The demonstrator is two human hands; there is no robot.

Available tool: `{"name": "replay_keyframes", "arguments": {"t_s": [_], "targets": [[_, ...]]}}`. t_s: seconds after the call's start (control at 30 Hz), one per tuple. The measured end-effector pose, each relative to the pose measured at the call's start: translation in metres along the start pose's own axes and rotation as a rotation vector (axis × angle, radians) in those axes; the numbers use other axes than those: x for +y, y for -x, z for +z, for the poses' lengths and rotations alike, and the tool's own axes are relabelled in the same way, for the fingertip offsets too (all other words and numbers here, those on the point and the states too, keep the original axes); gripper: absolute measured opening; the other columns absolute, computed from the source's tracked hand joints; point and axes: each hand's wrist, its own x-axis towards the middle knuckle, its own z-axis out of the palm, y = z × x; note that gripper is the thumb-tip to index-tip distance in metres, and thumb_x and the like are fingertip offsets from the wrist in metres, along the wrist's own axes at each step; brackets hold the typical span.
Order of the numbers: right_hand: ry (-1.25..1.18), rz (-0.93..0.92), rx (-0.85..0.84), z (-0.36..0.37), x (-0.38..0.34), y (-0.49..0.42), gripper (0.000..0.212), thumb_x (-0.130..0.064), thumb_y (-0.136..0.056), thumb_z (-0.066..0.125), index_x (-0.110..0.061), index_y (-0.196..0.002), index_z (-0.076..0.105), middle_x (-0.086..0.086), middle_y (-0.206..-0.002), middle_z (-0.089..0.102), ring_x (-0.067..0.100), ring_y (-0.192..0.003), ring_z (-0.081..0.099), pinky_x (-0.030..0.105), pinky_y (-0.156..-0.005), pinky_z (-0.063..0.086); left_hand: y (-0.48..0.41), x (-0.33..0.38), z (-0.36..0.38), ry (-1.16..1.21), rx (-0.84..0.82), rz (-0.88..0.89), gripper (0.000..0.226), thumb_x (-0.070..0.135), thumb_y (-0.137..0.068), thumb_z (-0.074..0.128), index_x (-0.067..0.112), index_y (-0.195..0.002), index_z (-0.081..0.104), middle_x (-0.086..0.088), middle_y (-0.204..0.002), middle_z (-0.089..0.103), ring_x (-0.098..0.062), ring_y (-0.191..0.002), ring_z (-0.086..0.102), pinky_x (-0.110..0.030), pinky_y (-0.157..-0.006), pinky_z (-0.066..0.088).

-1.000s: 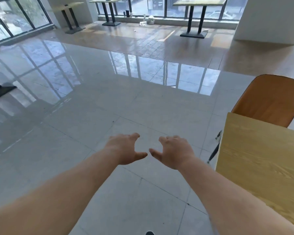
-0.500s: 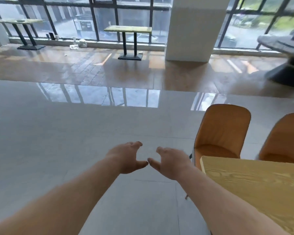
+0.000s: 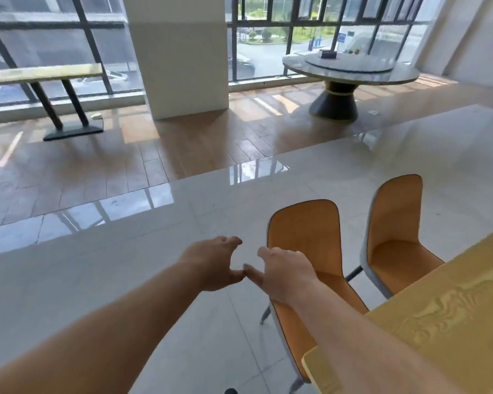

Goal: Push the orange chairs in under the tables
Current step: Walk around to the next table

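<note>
Two orange chairs stand at the far long side of a light wooden table on the right. The nearer chair has its seat partly under the table's corner; the farther chair stands to its right, seat edge at the table. Both backs face away from me. My left hand and my right hand are stretched out in front, palms down, fingers apart, holding nothing. The right hand hovers in front of the nearer chair's seat and does not grip it.
A white pillar stands ahead by the windows. A long table on a black base is at the left, a round stone table at the back right. Glossy white tiles spread around the chairs, brown tiles beyond.
The view has swung to the right: the pillar and round table came into sight, and both orange chairs now show fully. My hands stayed stretched out, thumbs closer together.
</note>
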Motion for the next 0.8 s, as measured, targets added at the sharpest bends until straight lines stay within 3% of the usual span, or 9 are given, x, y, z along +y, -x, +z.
{"name": "replay_keyframes", "arguments": {"t_s": [0.13, 0.5, 0.63, 0.8], "targets": [[0.009, 0.08, -0.014, -0.016, 0.046, -0.092, 0.08, -0.079, -0.098, 0.017, -0.02, -0.137, 0.054, 0.005, -0.12, 0.07, 0.026, -0.1, 0.068, 0.044, -0.084, 0.052, -0.112, -0.013, -0.037, -0.023, -0.025, 0.063, 0.084, 0.072, -0.085, 0.06, 0.038, -0.155, 0.028, 0.007, -0.157, 0.045, -0.025, -0.129, 0.056, -0.04, -0.095, 0.051], [-0.077, 0.429, 0.003, -0.045, 0.153, -0.284, 0.076, -0.077, -0.099, 0.026, -0.02, -0.143, 0.051, 0.006, -0.128, 0.068, 0.027, -0.112, 0.067, 0.045, -0.091, 0.054, -0.391, -0.033, -0.113, -0.102, -0.026, 0.36, 0.084, 0.074, -0.083, 0.061, 0.042, -0.153, 0.027, 0.011, -0.155, 0.045, -0.024, -0.128, 0.057, -0.039, -0.086, 0.049], [-0.059, 0.612, 0.024, -0.04, 0.182, -0.345, 0.076, -0.078, -0.099, 0.025, -0.02, -0.138, 0.054, 0.004, -0.119, 0.07, 0.027, -0.102, 0.068, 0.044, -0.084, 0.052, -0.488, -0.039, -0.123, -0.124, -0.051, 0.527, 0.084, 0.073, -0.084, 0.061, 0.043, -0.153, 0.026, 0.011, -0.154, 0.046, -0.024, -0.124, 0.058, -0.037, -0.08, 0.047], [-0.114, 0.825, 0.03, -0.046, 0.21, -0.392, 0.08, -0.08, -0.097, 0.023, -0.02, -0.14, 0.053, 0.003, -0.123, 0.07, 0.026, -0.104, 0.068, 0.045, -0.087, 0.054, -0.584, -0.029, -0.146, -0.19, -0.155, 0.739, 0.084, 0.072, -0.085, 0.061, 0.04, -0.154, 0.025, 0.01, -0.155, 0.044, -0.024, -0.125, 0.059, -0.041, -0.09, 0.054]]}}
